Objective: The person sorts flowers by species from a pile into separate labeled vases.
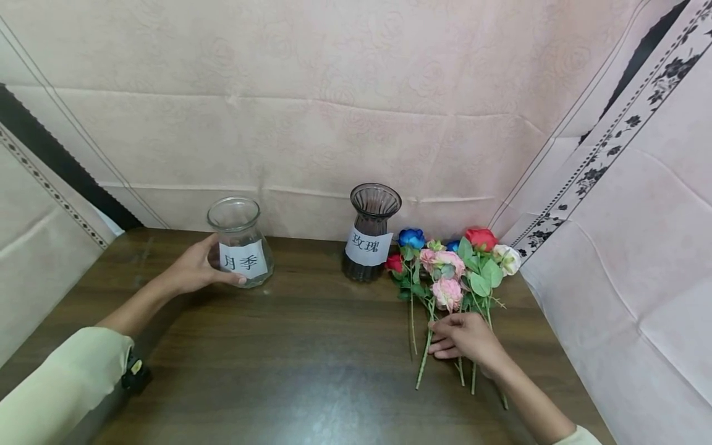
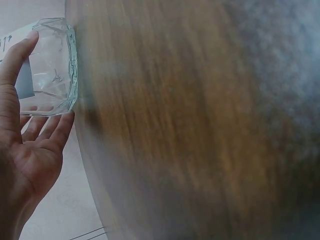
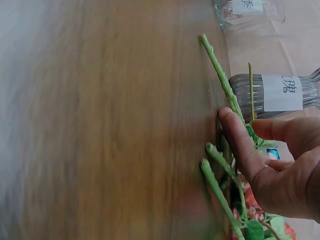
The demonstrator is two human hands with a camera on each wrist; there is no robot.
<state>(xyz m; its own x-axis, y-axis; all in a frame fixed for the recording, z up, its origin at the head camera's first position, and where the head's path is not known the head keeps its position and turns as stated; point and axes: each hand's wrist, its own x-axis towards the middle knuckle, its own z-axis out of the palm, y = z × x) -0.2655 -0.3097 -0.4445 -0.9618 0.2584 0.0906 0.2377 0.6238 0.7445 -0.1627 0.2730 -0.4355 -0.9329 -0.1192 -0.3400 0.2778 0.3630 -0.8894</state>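
Observation:
A clear glass vase [image 1: 266,254] with a white paper label stands at the back left of the table. My left hand [image 1: 191,270] grips its side, the thumb across the front and the fingers behind, as the left wrist view also shows. Toward the right lies a bunch of artificial flowers with long green stems. My right hand [image 1: 464,339] pinches the green stem [image 1: 424,363] of a pink flower [image 1: 447,293] between thumb and fingers. In the right wrist view this stem [image 3: 218,67] sticks out past the fingertips, and other stems [image 3: 215,187] lie below the hand.
A dark ribbed glass vase [image 1: 363,272], also labelled, stands between the clear vase and the flowers. Blue [image 1: 411,238], red [image 1: 481,238] and white blooms [image 1: 507,259] lie near the back edge. Patterned cloth [image 1: 334,123] hangs behind the brown wooden table [image 1: 311,371].

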